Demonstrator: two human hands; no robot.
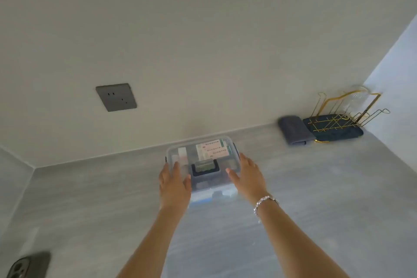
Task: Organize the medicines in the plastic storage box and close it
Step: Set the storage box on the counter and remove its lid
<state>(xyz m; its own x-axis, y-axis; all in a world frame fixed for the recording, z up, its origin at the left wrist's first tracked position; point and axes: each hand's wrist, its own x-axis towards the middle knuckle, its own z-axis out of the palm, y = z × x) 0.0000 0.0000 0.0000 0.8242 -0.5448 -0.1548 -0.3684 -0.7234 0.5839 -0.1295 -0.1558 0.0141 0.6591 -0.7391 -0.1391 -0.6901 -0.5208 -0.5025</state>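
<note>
A clear plastic storage box [203, 153] with a lid on top and a dark handle [205, 168] stands on the grey counter near the back wall. Medicine packs, one pink and white, show through the lid. My left hand [173, 181] grips the box's left side, thumb lying on the lid. My right hand [247, 177] presses against the right side with its thumb also on the lid; a bracelet sits on that wrist. The front of the box is blurred.
A grey wall socket [116, 97] is up on the left. At the back right lie a folded grey towel [293, 130] and a gold wire rack [343, 115] on a dark blue mat. A phone [27, 265] rests at the bottom left corner.
</note>
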